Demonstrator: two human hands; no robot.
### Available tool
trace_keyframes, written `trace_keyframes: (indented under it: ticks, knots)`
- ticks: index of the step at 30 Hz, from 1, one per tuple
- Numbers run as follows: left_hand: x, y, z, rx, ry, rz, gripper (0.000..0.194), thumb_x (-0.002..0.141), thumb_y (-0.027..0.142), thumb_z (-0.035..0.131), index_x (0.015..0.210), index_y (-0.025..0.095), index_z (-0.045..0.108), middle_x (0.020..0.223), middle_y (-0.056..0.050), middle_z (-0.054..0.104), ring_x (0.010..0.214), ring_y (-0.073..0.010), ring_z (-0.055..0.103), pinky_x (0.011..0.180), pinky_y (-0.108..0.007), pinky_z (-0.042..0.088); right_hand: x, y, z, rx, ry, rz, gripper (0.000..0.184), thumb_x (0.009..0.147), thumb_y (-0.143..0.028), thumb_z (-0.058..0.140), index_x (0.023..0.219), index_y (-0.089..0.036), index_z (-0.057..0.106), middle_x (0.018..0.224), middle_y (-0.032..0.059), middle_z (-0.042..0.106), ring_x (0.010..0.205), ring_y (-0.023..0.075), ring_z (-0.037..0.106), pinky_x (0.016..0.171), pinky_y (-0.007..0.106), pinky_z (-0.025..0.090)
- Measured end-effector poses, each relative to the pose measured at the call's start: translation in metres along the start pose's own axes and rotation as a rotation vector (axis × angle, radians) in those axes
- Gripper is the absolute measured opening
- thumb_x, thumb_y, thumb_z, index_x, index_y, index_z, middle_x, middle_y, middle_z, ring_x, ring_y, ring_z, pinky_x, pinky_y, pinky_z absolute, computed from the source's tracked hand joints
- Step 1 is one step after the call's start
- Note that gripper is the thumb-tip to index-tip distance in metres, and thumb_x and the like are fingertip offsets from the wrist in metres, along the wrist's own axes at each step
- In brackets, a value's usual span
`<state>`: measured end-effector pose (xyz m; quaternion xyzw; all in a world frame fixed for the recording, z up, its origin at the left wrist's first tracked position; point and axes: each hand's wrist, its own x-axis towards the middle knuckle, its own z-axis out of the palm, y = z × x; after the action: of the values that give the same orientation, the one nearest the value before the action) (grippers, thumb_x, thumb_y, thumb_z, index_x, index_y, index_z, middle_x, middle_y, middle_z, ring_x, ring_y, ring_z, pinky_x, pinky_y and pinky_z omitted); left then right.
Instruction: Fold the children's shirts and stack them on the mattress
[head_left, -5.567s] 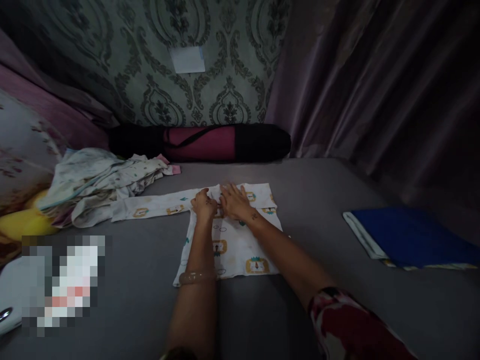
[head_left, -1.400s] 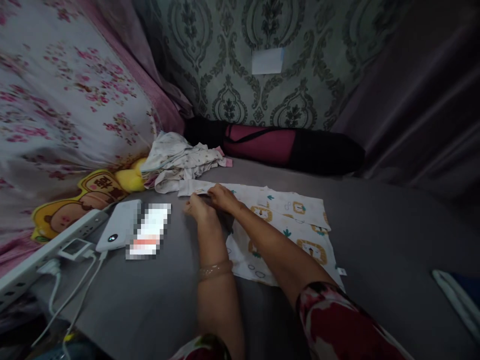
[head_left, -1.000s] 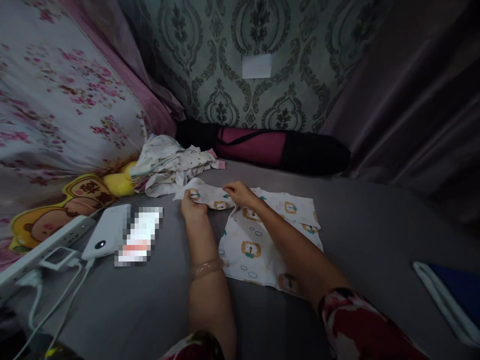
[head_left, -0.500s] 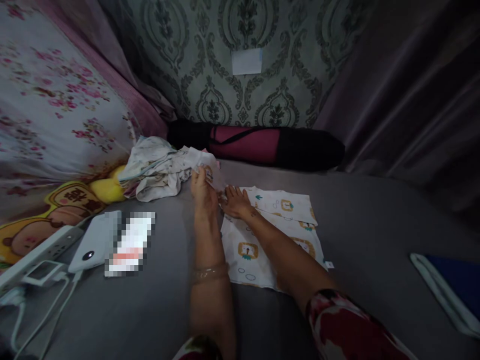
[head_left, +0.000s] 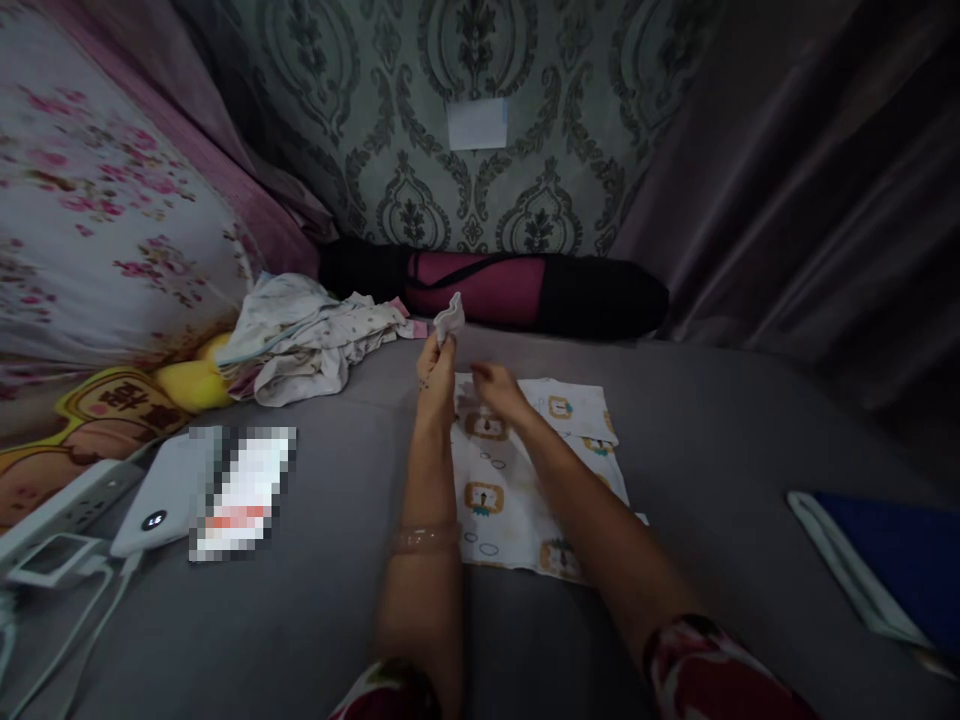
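A white garment (head_left: 517,500) printed with orange lion faces lies spread on the grey bed, its upper right part folded over. My left hand (head_left: 436,375) is closed on a narrow white end of cloth (head_left: 450,318), apparently the garment's sleeve, which sticks up above the fingers. Just to its right, my right hand (head_left: 499,392) hovers over the garment's upper left part. Motion smears its fingers, so I cannot see whether they hold any cloth.
Crumpled pale clothes (head_left: 300,335) lie at the left, beside a yellow cushion (head_left: 105,420). Nearer are a power bank (head_left: 165,495), a pixelated phone-like object (head_left: 247,490) and a white power strip (head_left: 82,500) with cables. A black and maroon long bag (head_left: 480,288) lines the wall. Folded blue cloth (head_left: 892,560) sits right.
My left hand has raised the white cloth end and brought it rightward from over the pale clothes. My right hand has lifted off the garment, uncovering another lion print. The view has shifted slightly.
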<state>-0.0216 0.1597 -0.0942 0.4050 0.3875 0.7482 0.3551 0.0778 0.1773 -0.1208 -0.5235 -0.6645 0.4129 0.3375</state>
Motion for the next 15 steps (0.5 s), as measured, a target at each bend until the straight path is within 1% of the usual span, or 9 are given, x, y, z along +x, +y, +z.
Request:
trace_keyframes:
  ticks: [2, 3, 5, 7, 8, 9, 11, 13, 15]
  knots:
    - [-0.008, 0.000, 0.010, 0.035, -0.095, 0.022, 0.030, 0.088, 0.032, 0.057, 0.113, 0.019, 0.065, 0.117, -0.006, 0.066, 0.121, -0.0216, 0.054, 0.109, -0.039, 0.035, -0.008, 0.003, -0.023, 0.358, 0.004, 0.206, 0.029, 0.093, -0.028, 0.038, 0.110, -0.016, 0.060, 0.113, 0.0107, 0.065, 0.102, 0.0191, 0.063, 0.091, 0.036, 0.050]
    - [-0.013, 0.001, 0.015, 0.049, -0.178, 0.020, 0.032, 0.088, 0.033, 0.057, 0.116, 0.019, 0.064, 0.121, -0.007, 0.065, 0.124, -0.0226, 0.052, 0.110, -0.040, 0.034, -0.013, 0.006, -0.035, 0.524, -0.005, 0.291, 0.033, 0.095, -0.032, 0.033, 0.107, -0.015, 0.059, 0.110, 0.0119, 0.065, 0.096, 0.0186, 0.065, 0.087, 0.035, 0.052]
    - [-0.023, 0.005, 0.025, 0.065, -0.367, -0.013, 0.039, 0.086, 0.034, 0.061, 0.123, 0.021, 0.061, 0.132, -0.007, 0.059, 0.131, -0.0232, 0.047, 0.112, -0.040, 0.031, -0.025, 0.013, -0.055, 0.767, -0.017, 0.379, 0.047, 0.098, -0.043, 0.021, 0.104, -0.015, 0.057, 0.105, 0.0146, 0.066, 0.090, 0.0200, 0.067, 0.083, 0.038, 0.054]
    - [-0.028, 0.009, 0.028, 0.072, -0.482, -0.062, 0.047, 0.084, 0.035, 0.065, 0.129, 0.025, 0.056, 0.143, -0.006, 0.050, 0.137, -0.0225, 0.040, 0.114, -0.040, 0.029, -0.036, 0.022, -0.070, 0.884, 0.010, 0.413, 0.059, 0.096, -0.053, 0.011, 0.105, -0.015, 0.056, 0.102, 0.0160, 0.067, 0.091, 0.0233, 0.067, 0.081, 0.043, 0.054]
    - [-0.029, 0.010, 0.025, 0.076, -0.470, -0.082, 0.047, 0.084, 0.035, 0.065, 0.129, 0.026, 0.056, 0.145, -0.006, 0.048, 0.138, -0.0220, 0.038, 0.114, -0.039, 0.028, -0.041, 0.027, -0.075, 0.910, 0.025, 0.423, 0.062, 0.095, -0.056, 0.010, 0.106, -0.015, 0.056, 0.100, 0.0162, 0.067, 0.093, 0.0248, 0.067, 0.080, 0.045, 0.054]
    - [-0.027, 0.011, 0.020, 0.081, -0.416, -0.100, 0.044, 0.086, 0.037, 0.063, 0.128, 0.025, 0.056, 0.144, -0.007, 0.048, 0.137, -0.0216, 0.039, 0.114, -0.039, 0.028, -0.045, 0.031, -0.079, 0.925, 0.040, 0.431, 0.062, 0.095, -0.057, 0.012, 0.107, -0.015, 0.056, 0.099, 0.0160, 0.068, 0.094, 0.0258, 0.066, 0.080, 0.047, 0.054]
    - [-0.020, 0.011, 0.003, 0.094, -0.233, -0.140, 0.036, 0.091, 0.039, 0.055, 0.122, 0.021, 0.060, 0.137, -0.010, 0.055, 0.131, -0.0214, 0.046, 0.112, -0.039, 0.030, -0.050, 0.037, -0.082, 0.939, 0.055, 0.439, 0.055, 0.095, -0.056, 0.020, 0.108, -0.016, 0.056, 0.097, 0.0145, 0.069, 0.096, 0.0257, 0.066, 0.080, 0.048, 0.054]
    - [-0.011, 0.006, -0.018, 0.140, -0.051, -0.206, 0.032, 0.092, 0.038, 0.051, 0.114, 0.018, 0.063, 0.123, -0.011, 0.063, 0.119, -0.0214, 0.056, 0.106, -0.039, 0.038, -0.052, 0.040, -0.080, 0.946, 0.065, 0.444, 0.041, 0.095, -0.049, 0.034, 0.107, -0.017, 0.057, 0.095, 0.0111, 0.070, 0.095, 0.0233, 0.066, 0.080, 0.045, 0.055]
    - [-0.005, -0.002, -0.035, 0.221, 0.091, -0.255, 0.022, 0.088, 0.031, 0.054, 0.103, 0.018, 0.065, 0.106, -0.009, 0.067, 0.103, -0.0200, 0.062, 0.095, -0.035, 0.045, -0.051, 0.041, -0.076, 0.948, 0.092, 0.447, 0.021, 0.091, -0.034, 0.048, 0.102, -0.019, 0.058, 0.091, 0.0069, 0.070, 0.090, 0.0200, 0.067, 0.080, 0.041, 0.056]
